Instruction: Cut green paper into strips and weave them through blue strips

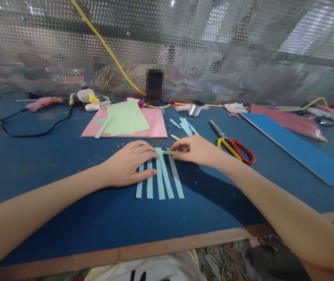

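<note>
Several light blue paper strips (160,183) lie side by side on the blue table, their lower ends towards me. My left hand (133,162) rests flat over the upper part of the left strips, fingers stretched out, the tips touching the middle ones. In my right hand (192,150) a pale green paper strip (169,152) is pinched between thumb and fingers; it runs crosswise over or under the blue strips near their upper ends. Which strips it passes under I cannot tell. The rightmost blue strip (177,179) slants below my right hand.
Scissors (231,144) with red and yellow handles lie at the right. Behind are green paper sheets (125,117) on a pink board (155,125), loose paper scraps (186,127) and a metal spool (195,109). A blue board (301,148) lies far right, a black cable (34,135) left.
</note>
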Demonstrator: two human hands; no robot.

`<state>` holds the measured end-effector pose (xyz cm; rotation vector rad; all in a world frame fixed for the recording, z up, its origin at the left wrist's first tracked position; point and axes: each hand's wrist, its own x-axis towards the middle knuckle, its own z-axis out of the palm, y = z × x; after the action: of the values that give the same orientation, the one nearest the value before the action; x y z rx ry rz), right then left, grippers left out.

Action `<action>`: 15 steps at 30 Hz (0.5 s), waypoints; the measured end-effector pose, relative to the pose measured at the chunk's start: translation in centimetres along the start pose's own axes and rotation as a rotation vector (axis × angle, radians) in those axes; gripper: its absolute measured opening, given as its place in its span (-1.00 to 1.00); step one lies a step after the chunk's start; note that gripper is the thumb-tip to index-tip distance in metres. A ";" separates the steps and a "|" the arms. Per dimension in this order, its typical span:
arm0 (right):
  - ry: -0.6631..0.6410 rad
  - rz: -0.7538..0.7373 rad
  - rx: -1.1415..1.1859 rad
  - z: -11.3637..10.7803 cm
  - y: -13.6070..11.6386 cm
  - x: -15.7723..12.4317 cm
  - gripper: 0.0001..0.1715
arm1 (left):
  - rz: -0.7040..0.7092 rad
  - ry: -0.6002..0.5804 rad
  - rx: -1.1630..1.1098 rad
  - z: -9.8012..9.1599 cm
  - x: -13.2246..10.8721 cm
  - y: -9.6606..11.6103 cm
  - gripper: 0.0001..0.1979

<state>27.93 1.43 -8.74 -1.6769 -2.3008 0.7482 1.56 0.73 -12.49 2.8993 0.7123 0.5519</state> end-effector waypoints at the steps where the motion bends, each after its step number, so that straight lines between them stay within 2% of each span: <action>1: 0.007 -0.015 -0.016 0.0 0.0 -0.1 -0.67 | 0.009 -0.010 0.002 0.0 0.0 0.0 -0.61; 8: 0.071 -0.193 -0.117 0.2 0.3 -0.2 -0.77 | 0.013 -0.057 0.013 0.1 0.0 -0.1 -0.56; 15: 0.073 -0.098 -0.036 0.4 0.6 -0.1 -0.75 | 0.037 -0.108 0.001 0.5 0.1 -0.4 -0.53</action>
<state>28.33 1.37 -9.37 -1.5661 -2.3391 0.6193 1.62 1.10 -12.96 2.9226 0.6454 0.3953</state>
